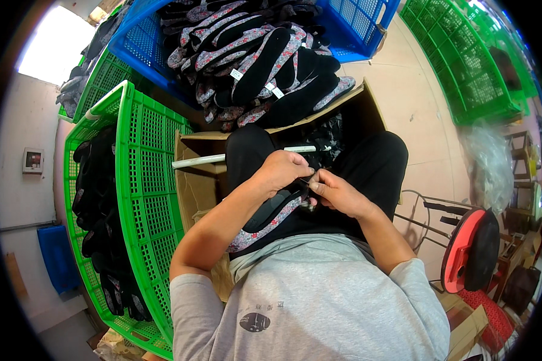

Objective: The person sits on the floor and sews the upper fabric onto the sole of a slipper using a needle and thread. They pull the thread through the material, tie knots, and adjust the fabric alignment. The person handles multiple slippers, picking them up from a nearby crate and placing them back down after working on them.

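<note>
Head view: a floral-edged black slipper (271, 215) lies across the lap, long axis running lower-left to upper-right. Left hand (281, 170) grips its far end; right hand (337, 192) pinches there too, perhaps on thread. Beyond, slippers fill a blue crate (140, 42).

Free room: bare floor (412, 102) ahead and to the right of the knees, between cardboard box (214, 162) and far green crates (464, 66).
Obstacles: green crate (147, 198) close on the left; blue crate (355, 27) heaped with slippers (259, 60) ahead; white rod (205, 160) across the box mouth; red stool (464, 249) just right.
</note>
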Demonstrator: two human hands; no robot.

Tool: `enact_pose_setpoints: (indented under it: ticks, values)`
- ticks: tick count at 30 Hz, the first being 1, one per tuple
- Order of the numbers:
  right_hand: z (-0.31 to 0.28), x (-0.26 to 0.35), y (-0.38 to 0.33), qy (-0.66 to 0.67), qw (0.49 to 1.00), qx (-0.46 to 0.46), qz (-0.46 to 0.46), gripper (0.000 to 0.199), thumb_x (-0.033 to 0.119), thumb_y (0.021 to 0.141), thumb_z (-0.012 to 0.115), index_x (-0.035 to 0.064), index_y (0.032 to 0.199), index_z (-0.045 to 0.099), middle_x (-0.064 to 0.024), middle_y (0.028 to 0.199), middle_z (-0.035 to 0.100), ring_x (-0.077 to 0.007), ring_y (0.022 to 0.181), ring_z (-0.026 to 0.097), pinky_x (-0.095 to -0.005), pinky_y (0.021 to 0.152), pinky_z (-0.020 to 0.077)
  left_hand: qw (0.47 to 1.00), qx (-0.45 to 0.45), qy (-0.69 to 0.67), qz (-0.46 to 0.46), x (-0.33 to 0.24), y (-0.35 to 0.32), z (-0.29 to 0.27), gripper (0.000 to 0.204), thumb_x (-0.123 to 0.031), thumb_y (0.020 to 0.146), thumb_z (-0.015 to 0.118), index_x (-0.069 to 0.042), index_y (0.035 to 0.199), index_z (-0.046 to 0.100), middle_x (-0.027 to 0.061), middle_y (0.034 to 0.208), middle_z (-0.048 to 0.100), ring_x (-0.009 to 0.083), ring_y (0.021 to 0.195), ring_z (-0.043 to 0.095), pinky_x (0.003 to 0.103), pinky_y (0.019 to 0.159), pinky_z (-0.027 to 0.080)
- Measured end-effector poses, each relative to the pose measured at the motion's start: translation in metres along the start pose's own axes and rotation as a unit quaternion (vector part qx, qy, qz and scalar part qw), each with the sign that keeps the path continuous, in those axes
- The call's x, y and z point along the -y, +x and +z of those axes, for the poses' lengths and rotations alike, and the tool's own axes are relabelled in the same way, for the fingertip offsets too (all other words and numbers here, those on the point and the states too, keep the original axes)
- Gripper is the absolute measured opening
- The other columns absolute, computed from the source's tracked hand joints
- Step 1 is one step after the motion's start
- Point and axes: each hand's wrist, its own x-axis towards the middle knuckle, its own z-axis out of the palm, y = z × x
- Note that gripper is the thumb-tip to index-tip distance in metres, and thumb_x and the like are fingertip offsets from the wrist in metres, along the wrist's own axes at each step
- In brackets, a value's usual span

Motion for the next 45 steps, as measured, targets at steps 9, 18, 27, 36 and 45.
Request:
enact_pose_setpoints:
  ticks: [9,18,27,36,45]
  values:
    - [0.001,-0.006,0.002,0.026,1.000,-0.005,-0.005,0.017,0.027,0.105,0.048,0.0119,0.097,0.049,0.0021,0.075,0.055,-0.0032,0.056,0.037,-0.0174,0.048,0.0272,1.000,-0.011,-0.006,-0.008,0.003,0.003,0.001,0.010,-0.012,0.085,0.073,-0.003,0.081,0.071,-0.0013,0.073,0.062,0.0078,0.068,0.052,0.024,0.063,0.041]
    - [0.001,-0.010,0.002,0.055,0.998,-0.007,0.012,0.016,0.027,0.104,0.050,0.0127,0.097,0.048,0.0013,0.073,0.053,-0.0030,0.054,0.034,-0.0176,0.046,0.0241,1.000,-0.009,0.019,0.005,0.006,0.006,0.001,0.012,-0.013,0.085,0.073,-0.003,0.078,0.071,-0.0006,0.071,0.062,0.0083,0.068,0.053,0.024,0.064,0.042]
    - [0.005,-0.021,0.005,0.114,0.992,-0.016,0.044,0.015,0.026,0.104,0.050,0.0132,0.097,0.050,0.0005,0.073,0.054,-0.0022,0.050,0.031,-0.0170,0.042,0.0195,0.997,-0.056,0.034,0.049,0.004,0.005,0.003,0.018,-0.014,0.087,0.071,0.002,0.081,0.070,0.0005,0.069,0.062,0.0094,0.064,0.055,0.026,0.061,0.044]
    - [0.002,-0.034,-0.004,0.197,0.980,-0.017,0.008,0.014,0.028,0.104,0.051,0.0142,0.101,0.050,-0.0010,0.074,0.056,-0.0031,0.051,0.033,-0.0181,0.043,0.0217,0.938,-0.209,0.159,0.225,-0.010,-0.015,-0.022,0.026,-0.011,0.087,0.066,-0.001,0.110,0.069,0.0128,0.097,0.070,0.0233,0.084,0.068,0.033,0.077,0.052]
    - [0.002,-0.047,-0.003,0.244,0.969,-0.020,-0.042,0.015,0.028,0.105,0.047,0.0130,0.105,0.049,-0.0030,0.079,0.058,-0.0036,0.050,0.033,-0.0184,0.043,0.0236,0.875,-0.004,0.281,0.394,-0.014,-0.058,-0.017,0.036,0.008,0.070,0.063,-0.008,0.101,0.071,0.0069,0.108,0.065,0.0269,0.106,0.059,0.036,0.094,0.047]
